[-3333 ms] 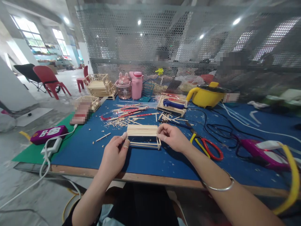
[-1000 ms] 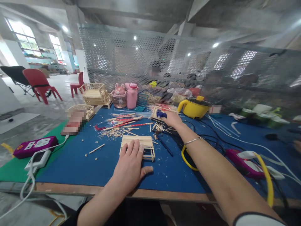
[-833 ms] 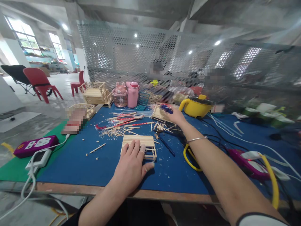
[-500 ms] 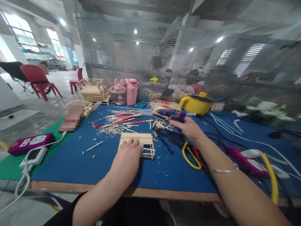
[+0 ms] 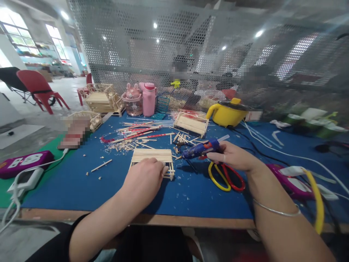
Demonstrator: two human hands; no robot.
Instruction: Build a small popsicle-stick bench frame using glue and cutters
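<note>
"Where does the small stick frame [image 5: 151, 155] lie from your left hand [image 5: 144, 178]?"

"On the blue-covered desk [image 5: 95, 193], directly under my fingers, its slatted top showing beyond my knuckles and its right end reaching past them. The fingers bend down over the near side — whether they pinch or merely press I cannot tell, the tips being hidden."

"And your right hand [image 5: 236, 154]?"

"Wrapped round a blue glue gun [image 5: 200, 149], a clear stick jutting from its back. The nozzle points left, just beside the frame's right end — contact cannot be made out. The frame lies left of this hand, with the gun between."

"What surrounds them?"

"Red and yellow looped handles [image 5: 225, 189] lie below the gun, near my wrist. Loose sticks [image 5: 160, 135] litter the desk behind the frame; a second stick frame [image 5: 191, 123] rests farther back, and a yellow pot [image 5: 229, 115] stands to its right."
</note>
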